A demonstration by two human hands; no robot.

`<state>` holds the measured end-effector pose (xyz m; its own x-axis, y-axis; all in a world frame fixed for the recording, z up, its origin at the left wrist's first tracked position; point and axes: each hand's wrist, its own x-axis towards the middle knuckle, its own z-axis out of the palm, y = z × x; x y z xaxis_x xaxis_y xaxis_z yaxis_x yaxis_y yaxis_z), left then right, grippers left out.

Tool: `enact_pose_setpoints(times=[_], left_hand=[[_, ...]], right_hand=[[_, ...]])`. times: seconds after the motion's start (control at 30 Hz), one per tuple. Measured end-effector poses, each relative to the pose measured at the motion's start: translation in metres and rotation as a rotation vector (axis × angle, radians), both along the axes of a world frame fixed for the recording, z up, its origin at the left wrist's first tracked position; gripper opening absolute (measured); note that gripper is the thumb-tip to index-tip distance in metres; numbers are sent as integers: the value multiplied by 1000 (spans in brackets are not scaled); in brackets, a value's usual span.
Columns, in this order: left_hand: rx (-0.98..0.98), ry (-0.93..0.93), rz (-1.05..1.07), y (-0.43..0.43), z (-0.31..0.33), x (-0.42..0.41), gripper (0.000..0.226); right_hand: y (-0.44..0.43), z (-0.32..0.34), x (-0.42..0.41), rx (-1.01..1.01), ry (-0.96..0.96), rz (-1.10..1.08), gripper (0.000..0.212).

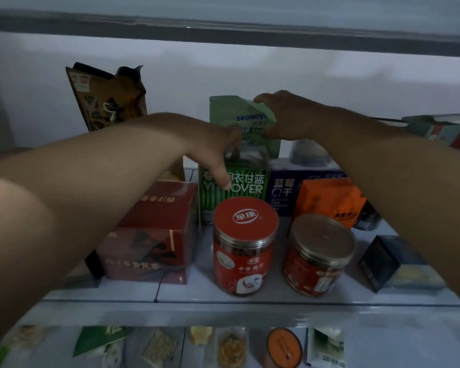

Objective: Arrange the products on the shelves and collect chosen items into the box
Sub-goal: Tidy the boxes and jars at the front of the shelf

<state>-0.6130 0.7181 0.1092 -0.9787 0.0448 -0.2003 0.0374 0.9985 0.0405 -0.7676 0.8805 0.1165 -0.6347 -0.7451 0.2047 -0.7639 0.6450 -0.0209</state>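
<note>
From your head camera, your right hand (282,115) grips the upper right corner of the green pouch (239,120), with the thumb over its top edge and the fingers curled round its side. Your left hand (213,152) meets the pouch's lower left edge with its thumb hanging down; you cannot tell whether those fingers pinch the pouch or only touch it. The pouch is upright at the back of the shelf (223,301), above and just behind the green box (247,189). Both forearms reach over the front row. Directly under your hands stands the red-lidded jar (246,245), and a second jar (320,253) with a dull metallic lid stands just beside it on the right. The red box (152,229) sits under your left forearm. A navy box (282,189) and an orange box (329,200) stand to the right of the green box. A brown bag (106,99) leans at the back left, and a dark box (383,264) lies near the right edge.
</note>
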Motion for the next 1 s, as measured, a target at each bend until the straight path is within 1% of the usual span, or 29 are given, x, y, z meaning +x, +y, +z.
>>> enact_pose_setpoints(times=[0.1, 0.23, 0.3, 0.43, 0.57, 0.7, 0.77, 0.83, 0.9, 1.0], left_hand=[[25, 16, -3, 3, -2, -2, 98], [45, 70, 2, 11, 0, 8, 100], [45, 113, 26, 17, 3, 16, 101], [61, 271, 96, 30, 11, 37, 101], [41, 453, 181, 48, 18, 59, 104], [-64, 685, 196, 73, 15, 90, 105], [-70, 790, 210, 88, 13, 108, 104], [-48, 852, 246, 104, 11, 126, 100], [-60, 928, 234, 119, 9, 144, 92], [-38, 997, 195, 141, 8, 175, 86]], right_hand=[[11, 1, 10, -32, 18, 9, 68], [36, 0, 30, -114, 80, 12, 70], [49, 0, 37, -168, 100, 26, 66], [68, 3, 44, -300, 127, 71, 56], [81, 2, 53, -408, 140, 101, 50], [89, -6, 67, -519, 74, 130, 48], [92, -8, 75, -546, 23, 135, 49], [95, -10, 84, -550, -44, 147, 52], [102, -14, 97, -582, -116, 186, 57], [113, -24, 120, -742, -186, 300, 59]])
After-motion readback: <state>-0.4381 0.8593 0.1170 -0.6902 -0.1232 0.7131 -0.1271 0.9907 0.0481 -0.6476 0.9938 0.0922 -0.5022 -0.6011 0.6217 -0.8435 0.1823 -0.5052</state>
